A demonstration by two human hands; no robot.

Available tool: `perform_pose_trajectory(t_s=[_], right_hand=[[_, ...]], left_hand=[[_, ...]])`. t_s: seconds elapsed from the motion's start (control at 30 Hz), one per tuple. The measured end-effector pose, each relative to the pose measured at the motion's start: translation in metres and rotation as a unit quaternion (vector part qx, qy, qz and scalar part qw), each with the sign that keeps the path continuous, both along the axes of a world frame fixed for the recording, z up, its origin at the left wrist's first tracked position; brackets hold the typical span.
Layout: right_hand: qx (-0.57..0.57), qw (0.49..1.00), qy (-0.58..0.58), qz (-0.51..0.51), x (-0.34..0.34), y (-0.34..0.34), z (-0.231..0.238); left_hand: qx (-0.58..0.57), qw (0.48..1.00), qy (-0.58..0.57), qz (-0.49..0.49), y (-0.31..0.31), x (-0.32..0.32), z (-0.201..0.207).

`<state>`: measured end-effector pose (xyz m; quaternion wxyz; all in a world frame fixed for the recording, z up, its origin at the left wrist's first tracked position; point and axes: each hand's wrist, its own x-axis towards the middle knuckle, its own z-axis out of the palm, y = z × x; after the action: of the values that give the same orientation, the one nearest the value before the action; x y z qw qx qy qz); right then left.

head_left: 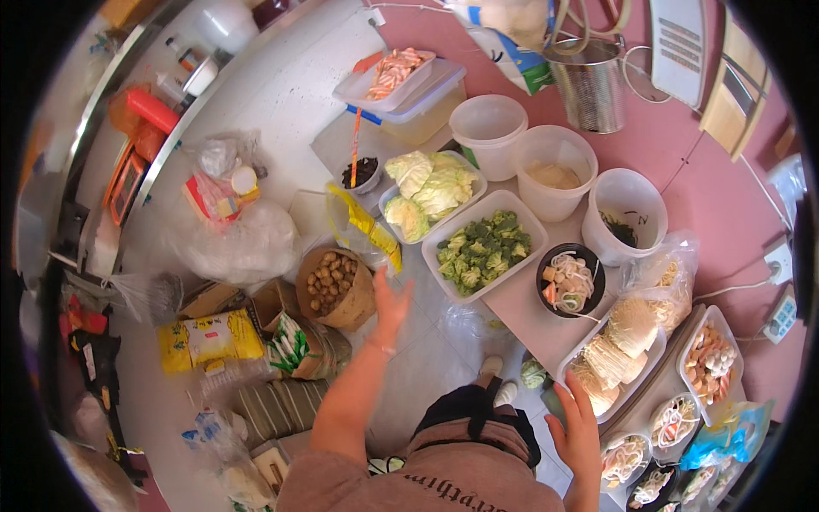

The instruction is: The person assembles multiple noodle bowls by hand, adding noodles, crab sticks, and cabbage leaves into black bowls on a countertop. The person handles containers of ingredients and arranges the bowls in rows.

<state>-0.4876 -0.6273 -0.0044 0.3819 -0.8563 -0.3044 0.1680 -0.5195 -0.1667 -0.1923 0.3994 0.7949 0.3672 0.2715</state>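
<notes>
My left hand (392, 305) is raised with its fingers apart and nothing in it. Just left of it stands a brown paper bag (350, 300) full of small round brown items (331, 282), too small to name surely. A yellow and clear plastic bag (368, 229) lies just beyond my fingertips. At the lower right my right hand (577, 424) has its fingers stretched out, beside a tub of stacked dry noodle cakes (607, 357). A dark greenish thing (554, 403) shows between its thumb and fingers; I cannot make out whether they touch.
Ahead are tubs of broccoli (483, 253) and cabbage leaves (431, 189), a black bowl of mixed food (569, 280) and white buckets (556, 162). Packed bowls (674, 422) line the right. A yellow package (212, 340) and a carton (275, 300) stand left. A green vegetable (533, 373) lies near my feet.
</notes>
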Motion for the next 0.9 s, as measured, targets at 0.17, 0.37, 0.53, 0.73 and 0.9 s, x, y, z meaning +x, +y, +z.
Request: perform_pose_trajectory(t_s=[0.17, 0.37, 0.53, 0.73, 0.9], right_hand=[[-0.067, 0.987, -0.125, 0.078, 0.033, 0.038, -0.006], [-0.015, 0.996, -0.075, -0.042, 0.026, 0.093, -0.015], [-0.006, 0.997, -0.019, -0.069, 0.021, 0.161, -0.029], [0.083, 0.983, 0.103, -0.129, 0.038, 0.207, -0.027], [0.468, 0.774, 0.37, -0.211, 0.071, 0.237, -0.061]], left_hand=[[-0.023, 1.0, -0.017, 0.004, 0.09, 0.113, 0.063], [-0.15, 0.988, 0.006, 0.024, 0.198, 0.234, 0.033], [-0.226, 0.971, -0.051, -0.059, 0.198, 0.259, 0.025], [-0.247, 0.934, -0.172, -0.193, 0.175, 0.234, 0.064], [-0.319, 0.834, -0.109, -0.436, 0.074, 0.179, 0.14]])
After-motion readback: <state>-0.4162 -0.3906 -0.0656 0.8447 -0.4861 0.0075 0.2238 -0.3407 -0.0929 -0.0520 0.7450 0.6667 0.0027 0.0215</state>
